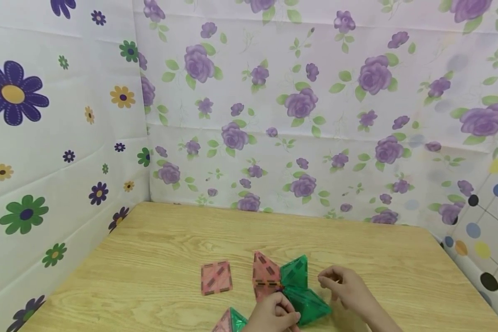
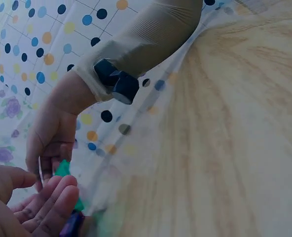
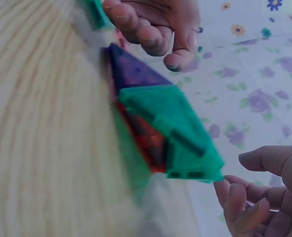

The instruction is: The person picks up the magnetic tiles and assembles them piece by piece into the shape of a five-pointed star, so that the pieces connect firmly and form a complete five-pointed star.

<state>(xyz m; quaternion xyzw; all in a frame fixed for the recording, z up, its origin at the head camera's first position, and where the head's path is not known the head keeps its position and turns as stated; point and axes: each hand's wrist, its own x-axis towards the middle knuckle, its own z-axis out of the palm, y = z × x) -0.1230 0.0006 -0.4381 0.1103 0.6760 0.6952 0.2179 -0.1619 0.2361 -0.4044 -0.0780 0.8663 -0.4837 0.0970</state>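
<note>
A star-like build of translucent magnetic tiles stands on the table, with pink tiles (image 1: 266, 269) on its left side and green tiles (image 1: 305, 304) on its right. A purple tile (image 3: 138, 71) also shows in the right wrist view, beside a green tile (image 3: 178, 126). My left hand (image 1: 274, 314) is at the near side of the build, fingers loosely bent, covering part of it; the right wrist view shows nothing held in it. To the right of the green tiles is my right hand (image 1: 348, 288), its relaxed fingers close to a green corner and holding nothing.
A flat pink square tile (image 1: 216, 277) lies left of the build on the wooden table (image 1: 170, 240). Partly cut off at the bottom edge is another pink and green tile piece (image 1: 230, 322). Flowered cloth (image 1: 265, 106) hangs behind the table.
</note>
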